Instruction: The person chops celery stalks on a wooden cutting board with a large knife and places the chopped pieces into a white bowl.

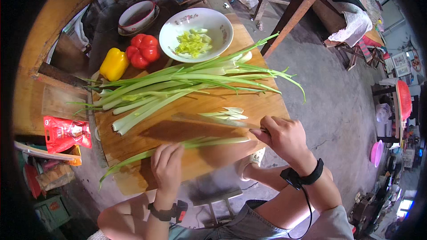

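Note:
My right hand point(283, 138) grips a kitchen knife point(217, 120) at the right side of a wooden board point(143, 180); its thin blade reaches left. Just beyond the blade lie several pale slanting celery slices point(230, 112). My left hand point(167, 165) has its fingers curled over a single celery stalk point(217, 142) near the board's front. That stalk lies crosswise, its cut end to the right, apart from the blade. Behind, a heap of long celery stalks point(173, 83) spans the board. A flowered white bowl point(220, 48) holds chopped celery pieces point(193, 43).
A red bell pepper point(142, 51) and a yellow bell pepper point(114, 64) sit at the back left. Farther back stands a red-rimmed bowl point(130, 16). Left of the board is a red packet point(66, 133). A slanted wooden post point(297, 13) rises beyond the right back corner.

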Tool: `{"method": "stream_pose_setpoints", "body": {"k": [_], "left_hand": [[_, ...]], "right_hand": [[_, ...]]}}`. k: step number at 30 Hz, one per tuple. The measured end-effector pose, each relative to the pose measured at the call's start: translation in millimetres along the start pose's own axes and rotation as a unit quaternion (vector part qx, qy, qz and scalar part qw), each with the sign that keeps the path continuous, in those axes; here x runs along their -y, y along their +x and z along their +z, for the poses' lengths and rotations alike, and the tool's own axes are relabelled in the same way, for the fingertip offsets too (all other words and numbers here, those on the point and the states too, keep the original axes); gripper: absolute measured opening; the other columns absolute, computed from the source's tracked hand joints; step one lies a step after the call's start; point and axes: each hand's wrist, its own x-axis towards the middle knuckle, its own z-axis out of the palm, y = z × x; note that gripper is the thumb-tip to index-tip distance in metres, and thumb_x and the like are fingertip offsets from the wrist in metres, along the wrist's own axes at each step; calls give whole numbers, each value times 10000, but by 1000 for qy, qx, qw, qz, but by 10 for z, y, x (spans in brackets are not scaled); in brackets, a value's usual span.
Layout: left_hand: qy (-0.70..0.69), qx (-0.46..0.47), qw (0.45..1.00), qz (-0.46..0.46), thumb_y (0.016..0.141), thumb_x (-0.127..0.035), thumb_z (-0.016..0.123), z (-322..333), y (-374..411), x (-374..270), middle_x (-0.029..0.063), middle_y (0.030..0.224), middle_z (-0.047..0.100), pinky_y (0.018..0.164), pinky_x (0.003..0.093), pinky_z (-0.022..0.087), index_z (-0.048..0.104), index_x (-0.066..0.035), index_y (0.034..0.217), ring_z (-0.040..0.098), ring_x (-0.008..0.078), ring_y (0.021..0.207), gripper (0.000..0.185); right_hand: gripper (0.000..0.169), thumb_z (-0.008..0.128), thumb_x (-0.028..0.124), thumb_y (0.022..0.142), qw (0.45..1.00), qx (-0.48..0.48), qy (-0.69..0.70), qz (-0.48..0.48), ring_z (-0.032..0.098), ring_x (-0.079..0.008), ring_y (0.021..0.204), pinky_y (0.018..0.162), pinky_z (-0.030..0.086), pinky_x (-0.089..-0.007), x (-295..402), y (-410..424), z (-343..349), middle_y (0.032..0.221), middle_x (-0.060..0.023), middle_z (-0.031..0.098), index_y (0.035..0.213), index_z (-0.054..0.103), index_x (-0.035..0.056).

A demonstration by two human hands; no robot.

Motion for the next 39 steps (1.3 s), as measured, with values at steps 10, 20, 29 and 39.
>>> {"method": "stream_pose_setpoints", "body": {"k": [10,20,29,39], "left_hand": [[15,-12,1000,22,702,-37,727,85,8,-94,77,865,612,760,401,493,691,-37,850,593,286,859,152],[-34,39,995,86,696,-56,702,275,170,-355,60,891,657,741,383,501,713,-71,856,609,268,833,162],[-33,59,994,81,700,-8,788,277,136,-337,89,942,696,815,447,484,731,-47,803,623,339,932,124],[-34,64,994,87,693,-8,774,295,222,-389,45,843,678,725,404,465,712,-63,742,602,284,801,97]], "right_hand": [[318,693,323,871,997,63,39,26,595,-284,507,438,456,-393,163,-313,-130,585,-62,551,717,520,104],[319,709,332,854,999,42,15,-6,590,-217,460,406,465,-346,129,-416,-104,573,-37,511,721,538,99],[376,713,415,851,999,45,25,3,601,-198,480,409,474,-340,54,-563,74,587,-29,503,732,532,107],[356,630,434,896,999,45,13,21,573,-232,500,433,464,-368,176,-555,249,621,-39,507,816,528,102]]}}
